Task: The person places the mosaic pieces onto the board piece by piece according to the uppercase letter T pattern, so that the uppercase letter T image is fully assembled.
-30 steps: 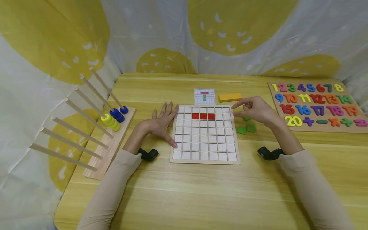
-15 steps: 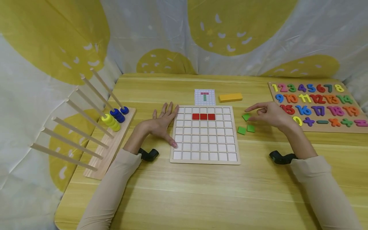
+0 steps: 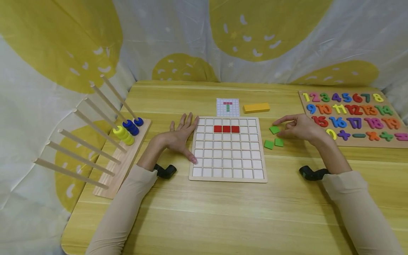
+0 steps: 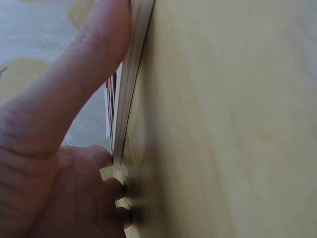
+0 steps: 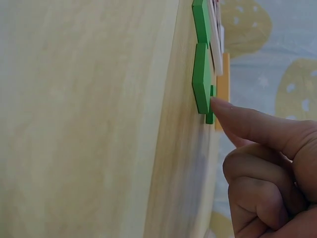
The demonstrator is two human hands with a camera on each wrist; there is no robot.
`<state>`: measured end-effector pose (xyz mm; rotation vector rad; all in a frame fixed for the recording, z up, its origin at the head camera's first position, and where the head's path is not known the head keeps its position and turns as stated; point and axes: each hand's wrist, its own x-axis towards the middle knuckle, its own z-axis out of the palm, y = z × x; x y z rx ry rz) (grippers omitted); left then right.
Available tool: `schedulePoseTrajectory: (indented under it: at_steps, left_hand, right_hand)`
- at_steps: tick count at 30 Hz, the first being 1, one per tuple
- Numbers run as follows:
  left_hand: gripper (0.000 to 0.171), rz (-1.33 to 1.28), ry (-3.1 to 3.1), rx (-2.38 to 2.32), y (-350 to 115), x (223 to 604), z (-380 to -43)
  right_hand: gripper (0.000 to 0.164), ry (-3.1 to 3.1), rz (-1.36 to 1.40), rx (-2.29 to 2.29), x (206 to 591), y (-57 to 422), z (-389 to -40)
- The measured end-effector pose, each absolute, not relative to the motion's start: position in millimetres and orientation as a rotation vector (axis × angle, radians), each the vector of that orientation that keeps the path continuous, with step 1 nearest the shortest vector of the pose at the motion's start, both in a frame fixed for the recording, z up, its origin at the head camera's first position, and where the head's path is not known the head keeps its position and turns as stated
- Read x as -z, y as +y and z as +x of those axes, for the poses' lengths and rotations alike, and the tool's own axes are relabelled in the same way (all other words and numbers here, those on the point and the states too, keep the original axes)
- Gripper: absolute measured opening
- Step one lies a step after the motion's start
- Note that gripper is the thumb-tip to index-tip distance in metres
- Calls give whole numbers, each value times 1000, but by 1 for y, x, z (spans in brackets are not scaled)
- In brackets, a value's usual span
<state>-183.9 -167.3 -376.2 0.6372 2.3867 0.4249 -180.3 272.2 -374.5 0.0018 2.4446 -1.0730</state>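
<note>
A square wooden grid board [image 3: 227, 179] with white cells lies mid-table, three red tiles [image 3: 226, 129] side by side in its second row. My left hand [image 3: 180, 140] spreads along its left edge; the thumb rests on the board's lower left, and the fingers touch its upper left side, also seen in the left wrist view. Right of the board lie three green tiles [image 3: 268, 144]. At the farthest green tile [image 3: 274, 130], my right hand [image 3: 301, 128] pinches its edges between thumb and index finger. In the right wrist view, nearer green tiles [image 5: 201, 79] partly hide that one.
Behind the board lie a pattern card [image 3: 227, 107] with a red-and-green T and a yellow-orange block [image 3: 256, 108]. A wooden peg stand [image 3: 111, 179] with blue and yellow beads stands left. A number puzzle board [image 3: 366, 142] lies right, partly behind the right hand. A patterned curtain [image 3: 185, 35] hangs behind.
My right hand has moved right from the board's upper right edge to the farthest green tile, and its thumb and index finger have closed on it. The left hand has stayed put.
</note>
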Motion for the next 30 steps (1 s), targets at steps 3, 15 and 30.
schedulePoseTrajectory:
  at_steps: [3, 15, 30]
  left_hand:
    - [157, 639, 2388, -420, -167, 376, -184]
    - [156, 625, 2390, -411, -165, 377, -185]
    - [156, 621, 2396, -409, -167, 377, -184]
  right_hand:
    - [51, 2449, 0, 1055, 374, 272, -180]
    - [50, 2416, -29, 1085, 373, 273, -180]
    - [47, 2439, 23, 1061, 380, 274, -183]
